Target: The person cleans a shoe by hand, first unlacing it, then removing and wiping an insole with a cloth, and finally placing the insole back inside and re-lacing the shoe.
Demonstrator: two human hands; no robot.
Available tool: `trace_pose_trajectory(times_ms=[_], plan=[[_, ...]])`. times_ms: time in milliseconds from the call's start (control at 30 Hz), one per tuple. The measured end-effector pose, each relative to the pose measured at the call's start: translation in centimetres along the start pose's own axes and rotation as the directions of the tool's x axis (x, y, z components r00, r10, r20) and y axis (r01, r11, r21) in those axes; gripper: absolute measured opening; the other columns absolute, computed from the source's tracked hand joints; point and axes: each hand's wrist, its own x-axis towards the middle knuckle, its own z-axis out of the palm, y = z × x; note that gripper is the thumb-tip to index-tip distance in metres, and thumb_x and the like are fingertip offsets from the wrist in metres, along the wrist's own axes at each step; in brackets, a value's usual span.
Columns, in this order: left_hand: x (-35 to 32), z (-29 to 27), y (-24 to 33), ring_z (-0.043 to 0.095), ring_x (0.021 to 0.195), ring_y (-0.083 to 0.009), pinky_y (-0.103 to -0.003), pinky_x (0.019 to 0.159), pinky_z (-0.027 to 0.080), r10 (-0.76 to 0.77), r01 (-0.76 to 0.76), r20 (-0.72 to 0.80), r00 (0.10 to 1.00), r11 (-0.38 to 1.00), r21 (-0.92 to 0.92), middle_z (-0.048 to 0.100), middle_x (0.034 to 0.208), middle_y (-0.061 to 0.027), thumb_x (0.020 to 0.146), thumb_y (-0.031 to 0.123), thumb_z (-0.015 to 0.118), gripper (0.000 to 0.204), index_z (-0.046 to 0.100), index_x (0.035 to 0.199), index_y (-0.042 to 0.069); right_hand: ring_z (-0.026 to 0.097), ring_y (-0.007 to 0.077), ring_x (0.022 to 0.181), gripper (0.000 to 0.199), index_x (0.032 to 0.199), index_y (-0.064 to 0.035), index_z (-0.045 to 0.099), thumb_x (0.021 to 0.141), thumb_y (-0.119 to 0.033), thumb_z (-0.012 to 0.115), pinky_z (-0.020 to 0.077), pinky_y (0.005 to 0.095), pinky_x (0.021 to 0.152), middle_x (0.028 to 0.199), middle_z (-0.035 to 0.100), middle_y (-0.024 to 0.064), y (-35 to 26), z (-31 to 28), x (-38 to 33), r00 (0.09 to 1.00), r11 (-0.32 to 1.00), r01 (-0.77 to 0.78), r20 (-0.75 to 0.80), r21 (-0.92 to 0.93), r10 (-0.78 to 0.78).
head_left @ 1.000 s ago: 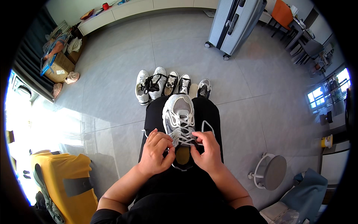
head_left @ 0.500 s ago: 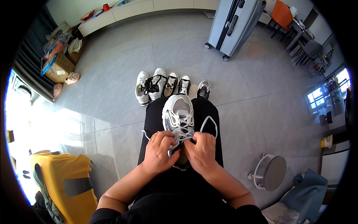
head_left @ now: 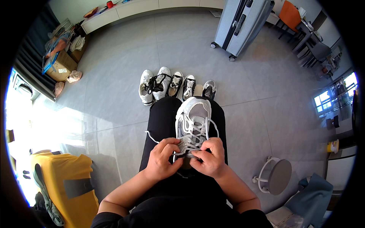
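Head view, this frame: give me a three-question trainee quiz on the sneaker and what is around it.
1. True or false: the grey and white sneaker lies on the person's lap, toe pointing away from them.
2. Multiple choice: what are both hands pinching? A) a sock B) the white laces C) a brush
3. Short answer: what stands on the floor just beyond the knees?

Key
1. True.
2. B. The left hand and right hand meet at the laces near the sneaker's opening.
3. A row of shoes, set side by side on the grey floor.
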Motion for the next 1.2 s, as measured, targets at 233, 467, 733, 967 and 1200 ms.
trace_pose_trajectory(times_ms=[233,467,733,967,1200], plan=[[2.0,-4.8,-1.4,0.059,0.071,-0.0077,-0.021,0.060,0.045,-0.383,0.523,0.392,0.836,0.770,-0.364,0.063,0.083,-0.0037,0.082,0.004,0.071,0.016,0.057,0.091,0.002,0.055,0.0185,0.083,0.043,0.109,-0.0016,0.065,0.067,-0.010,0.072,0.0470,0.0292,0.072,0.101,0.055,0.0106,0.6,-4.9,3.9,0.937,0.871,-0.324,0.248,0.370,0.244],[13.5,-7.8,3.5,0.055,0.065,-0.0071,-0.021,0.059,0.046,-0.287,0.434,0.327,0.900,0.535,-0.725,0.058,0.074,-0.0008,0.094,0.014,0.058,0.021,0.060,0.106,-0.002,0.064,0.0115,0.072,0.022,0.112,0.0052,0.063,0.093,-0.004,0.054,0.0537,0.0240,0.067,0.095,0.068,0.0115,-0.2,-5.5,13.9,0.902,0.582,-0.386,0.163,0.716,0.399],[18.3,-9.6,7.5,0.061,0.071,-0.0121,-0.021,0.065,0.049,-0.122,0.303,0.288,0.950,0.585,-0.752,0.066,0.084,-0.0099,0.092,0.015,0.059,0.022,0.064,0.100,-0.005,0.059,0.0089,0.056,0.022,0.108,0.0032,0.066,0.092,-0.010,0.059,0.0486,0.0210,0.049,0.089,0.069,0.0164,-1.7,-6.1,23.4,0.941,0.511,-0.294,0.151,0.808,0.303],[18.0,-11.5,8.4,0.059,0.062,-0.0102,-0.021,0.058,0.047,-0.118,0.321,0.346,0.931,0.718,-0.618,0.063,0.070,-0.0066,0.087,0.017,0.068,0.020,0.066,0.086,-0.003,0.051,0.0060,0.052,0.024,0.109,0.0045,0.065,0.092,-0.011,0.060,0.0433,0.0202,0.048,0.089,0.068,0.0145,-1.8,-5.9,25.0,0.927,0.535,-0.374,0.284,0.758,0.245],[17.8,-13.1,8.5,0.059,0.059,-0.0094,-0.021,0.054,0.047,-0.180,0.342,0.318,0.931,0.738,-0.582,0.062,0.065,-0.0049,0.086,0.016,0.069,0.019,0.065,0.080,-0.001,0.052,0.0054,0.058,0.032,0.110,0.0024,0.065,0.090,-0.022,0.065,0.0433,0.0191,0.053,0.088,0.068,0.0054,-0.8,-5.4,21.2,0.846,0.317,-0.520,0.426,0.793,0.321]])
